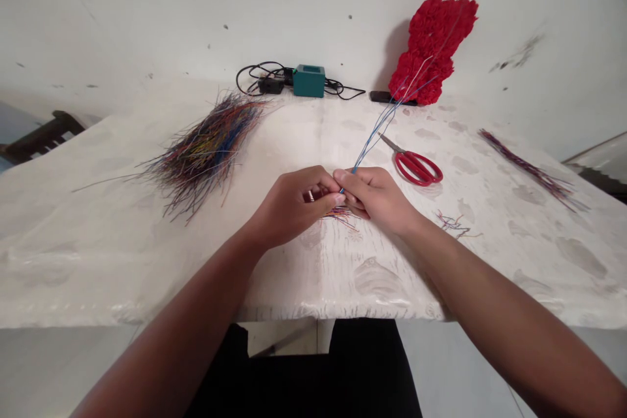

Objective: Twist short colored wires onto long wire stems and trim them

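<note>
Several thin blue wires (pixel 376 127), with a pale one among them, rise from my hands and lean up to the right. My right hand (pixel 375 192) is closed on them, thumb and fingers pinching the bundle. At their lower end, the thumb and forefinger of my left hand (pixel 306 202) pinch the wires too, close against the right fingertips. Short orange and purple wire pieces (pixel 343 214) lie on the table just under the hands, partly hidden by them. Red-handled scissors (pixel 416 166) rest just beyond my right hand, blades pointing up-left.
A large pile of coloured wires (pixel 210 147) lies on the left of the table (pixel 147 274). At the back are a teal box (pixel 309 81) with black cables and a red ruffled object (pixel 431 49). A thin wire bundle (pixel 526 166) and small scraps (pixel 455 225) lie to the right.
</note>
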`<move>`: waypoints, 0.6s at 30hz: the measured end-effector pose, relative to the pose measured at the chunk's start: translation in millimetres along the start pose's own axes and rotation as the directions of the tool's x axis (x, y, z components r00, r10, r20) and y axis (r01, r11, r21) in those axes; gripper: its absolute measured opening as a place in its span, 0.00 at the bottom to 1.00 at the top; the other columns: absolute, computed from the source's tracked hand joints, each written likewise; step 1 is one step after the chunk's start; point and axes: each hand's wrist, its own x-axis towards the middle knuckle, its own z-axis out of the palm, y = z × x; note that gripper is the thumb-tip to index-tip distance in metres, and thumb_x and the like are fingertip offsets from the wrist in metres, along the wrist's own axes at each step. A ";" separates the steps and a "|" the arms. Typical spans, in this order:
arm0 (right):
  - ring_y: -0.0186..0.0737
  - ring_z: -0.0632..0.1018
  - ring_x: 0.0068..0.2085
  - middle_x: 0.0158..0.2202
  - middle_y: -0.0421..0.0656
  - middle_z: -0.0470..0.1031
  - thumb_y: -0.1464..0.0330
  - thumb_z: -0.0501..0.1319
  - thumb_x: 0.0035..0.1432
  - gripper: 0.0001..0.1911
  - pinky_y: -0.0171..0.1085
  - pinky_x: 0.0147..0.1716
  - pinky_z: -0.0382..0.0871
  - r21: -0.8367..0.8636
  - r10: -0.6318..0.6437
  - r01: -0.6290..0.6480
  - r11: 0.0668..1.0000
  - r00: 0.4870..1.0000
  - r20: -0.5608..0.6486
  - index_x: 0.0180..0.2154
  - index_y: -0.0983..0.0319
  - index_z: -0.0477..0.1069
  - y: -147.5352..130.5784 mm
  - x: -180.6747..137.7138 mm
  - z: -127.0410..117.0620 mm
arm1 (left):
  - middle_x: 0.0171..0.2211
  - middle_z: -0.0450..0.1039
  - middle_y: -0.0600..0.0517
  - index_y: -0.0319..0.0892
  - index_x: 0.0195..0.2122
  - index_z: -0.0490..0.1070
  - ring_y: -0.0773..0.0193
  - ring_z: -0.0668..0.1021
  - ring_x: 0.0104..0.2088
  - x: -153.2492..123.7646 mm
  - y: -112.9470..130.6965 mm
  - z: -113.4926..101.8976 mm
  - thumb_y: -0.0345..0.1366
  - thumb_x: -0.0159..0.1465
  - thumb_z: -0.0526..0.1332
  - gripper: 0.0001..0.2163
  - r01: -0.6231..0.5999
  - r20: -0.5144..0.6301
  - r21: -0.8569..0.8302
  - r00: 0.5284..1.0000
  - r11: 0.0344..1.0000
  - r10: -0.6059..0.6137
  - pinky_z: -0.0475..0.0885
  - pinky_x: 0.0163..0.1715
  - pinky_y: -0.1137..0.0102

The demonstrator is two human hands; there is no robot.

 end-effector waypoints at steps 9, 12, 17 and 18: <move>0.27 0.56 0.18 0.14 0.32 0.52 0.54 0.58 0.64 0.27 0.34 0.19 0.49 -0.058 -0.007 0.007 0.998 1.000 -0.009 0.18 0.61 0.56 -0.2 -0.9 -0.1 | 0.25 0.71 0.57 0.40 0.30 0.73 0.73 0.69 0.25 0.6 0.8 -0.6 0.33 0.60 0.65 0.03 0.034 -0.026 -0.006 0.999 0.999 -0.034 0.64 0.24 0.76; 0.27 0.56 0.19 0.15 0.33 0.52 0.54 0.57 0.64 0.27 0.34 0.19 0.48 -0.117 -0.015 0.011 0.993 0.999 -0.035 0.18 0.60 0.55 -0.7 -1.2 0.2 | 0.24 0.71 0.57 0.40 0.30 0.72 0.73 0.69 0.24 0.5 0.7 0.1 0.33 0.59 0.65 0.03 0.041 -0.030 0.007 0.999 0.999 -0.041 0.64 0.24 0.76; 0.28 0.54 0.20 0.16 0.33 0.51 0.54 0.56 0.65 0.26 0.35 0.20 0.47 -0.183 -0.032 0.022 0.983 0.998 -0.050 0.19 0.60 0.55 -3.0 -2.1 1.2 | 0.24 0.71 0.56 0.40 0.29 0.72 0.72 0.69 0.23 0.7 0.4 -0.2 0.33 0.59 0.65 0.04 0.027 -0.039 0.039 0.999 0.999 -0.026 0.64 0.23 0.76; 0.28 0.54 0.20 0.16 0.33 0.51 0.54 0.56 0.65 0.26 0.35 0.20 0.47 -0.181 -0.036 0.028 0.983 0.998 -0.046 0.20 0.61 0.55 -3.3 -2.2 1.2 | 0.24 0.71 0.56 0.40 0.29 0.72 0.72 0.69 0.23 0.7 0.5 -0.4 0.33 0.59 0.65 0.04 0.027 -0.039 0.040 0.999 0.999 -0.026 0.64 0.23 0.76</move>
